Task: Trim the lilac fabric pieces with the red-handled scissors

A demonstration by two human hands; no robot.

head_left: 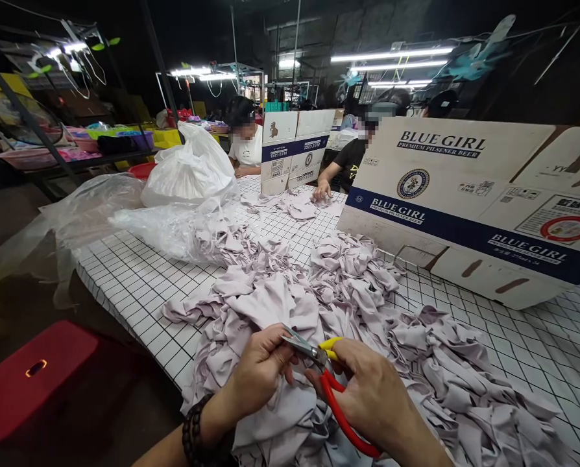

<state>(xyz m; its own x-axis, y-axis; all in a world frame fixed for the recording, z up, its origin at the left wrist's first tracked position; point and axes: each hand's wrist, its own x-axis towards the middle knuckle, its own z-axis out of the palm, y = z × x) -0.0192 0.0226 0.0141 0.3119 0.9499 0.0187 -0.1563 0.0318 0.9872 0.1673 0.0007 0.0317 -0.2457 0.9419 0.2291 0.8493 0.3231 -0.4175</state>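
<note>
Left hand (pixel 258 366) and right hand (pixel 370 383) work close together, both forearms (pixel 416 433) angled inward.
The left pinches at its fingertips (pixel 281 357); the right curls into a grip, its back turned upward.

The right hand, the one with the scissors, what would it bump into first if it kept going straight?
Probably the left hand: the blades of the scissors in the right hand point at its fingertips, though exact depth is hard to judge.

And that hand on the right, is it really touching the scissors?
Touching. The head view shows the right hand gripping the scissors by their red and yellow handles.
</note>
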